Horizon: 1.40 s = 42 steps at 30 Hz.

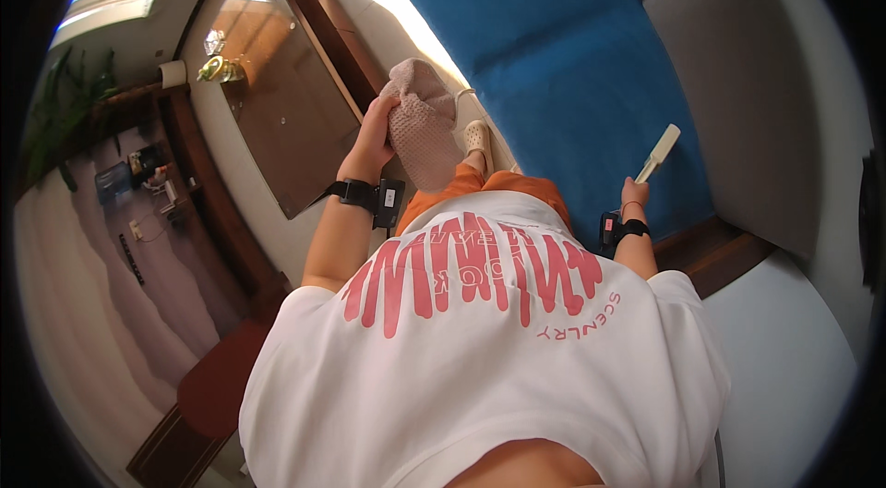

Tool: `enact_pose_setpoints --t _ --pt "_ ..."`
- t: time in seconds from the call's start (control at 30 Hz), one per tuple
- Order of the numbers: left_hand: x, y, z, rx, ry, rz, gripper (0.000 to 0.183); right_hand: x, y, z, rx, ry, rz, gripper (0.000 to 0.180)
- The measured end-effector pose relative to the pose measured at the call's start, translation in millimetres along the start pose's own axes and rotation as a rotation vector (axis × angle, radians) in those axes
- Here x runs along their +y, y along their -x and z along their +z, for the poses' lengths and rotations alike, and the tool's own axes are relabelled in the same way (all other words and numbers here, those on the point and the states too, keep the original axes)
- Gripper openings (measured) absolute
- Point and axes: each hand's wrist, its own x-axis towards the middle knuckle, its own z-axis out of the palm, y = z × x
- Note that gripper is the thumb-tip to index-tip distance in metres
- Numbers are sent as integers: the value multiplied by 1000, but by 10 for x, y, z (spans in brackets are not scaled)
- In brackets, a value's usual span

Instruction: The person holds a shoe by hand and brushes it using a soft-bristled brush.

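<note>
My left hand (377, 131) grips a dusty-pink waffle-textured cloth (426, 135), bunched at its top and hanging down in front of my thigh. A short pale loop sticks out from its side. In my right hand (635, 192) is the thin handle of a cream-coloured brush-like tool (664, 145). Its broad end points away from me, over the blue seat (554, 58) of the sofa. Whether that end touches the fabric I cannot tell, and its underside is hidden.
Grey back cushions (734, 72) line the sofa's right side. On the left is a glass-topped wooden coffee table (297, 121) with a small ornament (220, 70) on it. A white surface (775, 349) lies at the lower right. Farther left stands a wooden cabinet (180, 135) below a plant (76, 86).
</note>
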Motion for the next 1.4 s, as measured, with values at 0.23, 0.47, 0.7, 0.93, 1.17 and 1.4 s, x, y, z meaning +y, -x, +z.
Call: enact_pose_setpoints --t 0.23,0.47,0.7,0.93,1.17,1.4 --pt "61 26 119 -8 -12 -68 37 -522 287 78 -441 -288 124 26" --pt "807 -658 -266 -108 -138 -25 35 -1984 1148 688 -825 -42 -106 37" --pt "1854 -1442 -1434 -169 127 -95 36 -2414 1451 1441 -434 -481 339 41" --pt "2185 -2008 -2045 -120 101 -138 39 -3430 1898 2837 -735 -176 281 36" --pt "2303 -2026 -2516 -132 229 -105 38 -4809 2397 3169 -950 -102 -38 37" --pt "2245 -2034 -2703 -47 354 -20 42 -4790 1223 2809 -427 -488 324 35"
